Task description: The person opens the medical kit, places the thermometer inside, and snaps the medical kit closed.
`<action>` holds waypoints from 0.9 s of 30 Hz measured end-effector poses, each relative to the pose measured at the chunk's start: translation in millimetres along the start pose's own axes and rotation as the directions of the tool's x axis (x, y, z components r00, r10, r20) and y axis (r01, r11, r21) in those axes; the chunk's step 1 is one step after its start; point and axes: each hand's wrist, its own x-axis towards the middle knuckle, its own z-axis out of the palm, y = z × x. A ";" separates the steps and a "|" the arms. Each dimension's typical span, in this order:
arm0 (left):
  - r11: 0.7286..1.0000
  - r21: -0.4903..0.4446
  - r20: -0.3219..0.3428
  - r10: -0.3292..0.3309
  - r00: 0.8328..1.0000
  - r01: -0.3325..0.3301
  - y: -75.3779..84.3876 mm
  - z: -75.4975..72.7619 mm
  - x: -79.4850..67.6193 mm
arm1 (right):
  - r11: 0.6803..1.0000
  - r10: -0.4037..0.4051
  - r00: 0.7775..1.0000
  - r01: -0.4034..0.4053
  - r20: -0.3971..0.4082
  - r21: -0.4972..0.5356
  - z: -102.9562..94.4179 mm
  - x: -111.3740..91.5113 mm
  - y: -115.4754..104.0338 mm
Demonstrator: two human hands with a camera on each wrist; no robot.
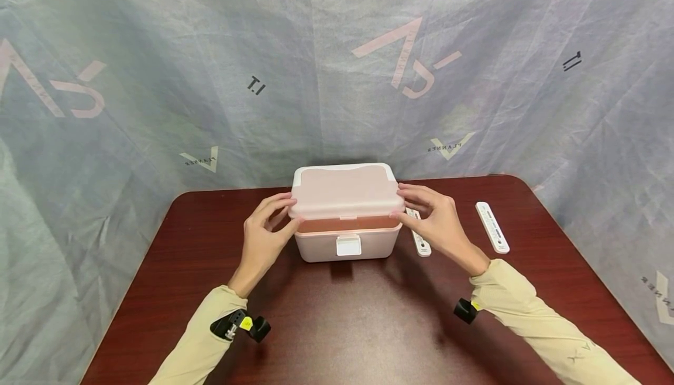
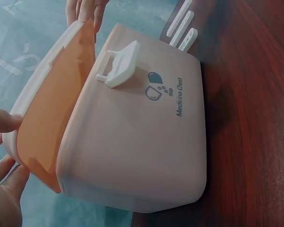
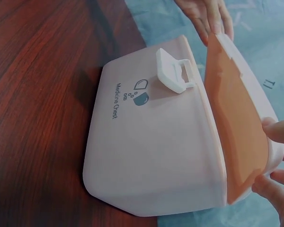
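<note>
A pale pink medicine chest (image 1: 318, 248) stands near the back of the table, its lid (image 1: 347, 189) partly raised. My left hand (image 1: 263, 233) grips the lid's left front corner, thumb at the front edge and fingers along the side. At the right front corner, my right hand (image 1: 437, 221) holds the lid in the same way. The white front latch (image 2: 122, 65) is flipped outward. Orange-tinted inside of the lid (image 3: 234, 125) shows through the gap; the chest's contents are hidden. "Medicine Chest" and a capsule drawing are printed on the front.
A long white strip (image 1: 492, 227) with dark markings lies on the dark red wooden table (image 1: 337, 326) at the right. Another white strip (image 1: 422, 244) lies beside the chest, partly behind my right hand. Grey printed cloth (image 1: 316, 69) hangs behind the table.
</note>
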 end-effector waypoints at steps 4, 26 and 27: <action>1.000 -0.001 -0.005 -0.004 1.000 0.004 1.3 0.1 1.1 | 1.000 0.000 1.000 0.000 0.001 -0.024 0.3 3.2 -18.4; 1.000 -0.019 -0.031 -0.018 0.999 0.018 6.1 0.3 9.9 | 0.999 0.034 0.999 -0.034 0.006 -0.039 -3.8 11.7 -33.3; 1.000 -0.020 -0.032 -0.019 0.999 0.019 6.3 0.5 10.3 | 0.999 0.033 0.999 -0.033 0.007 -0.037 -4.2 12.0 -33.3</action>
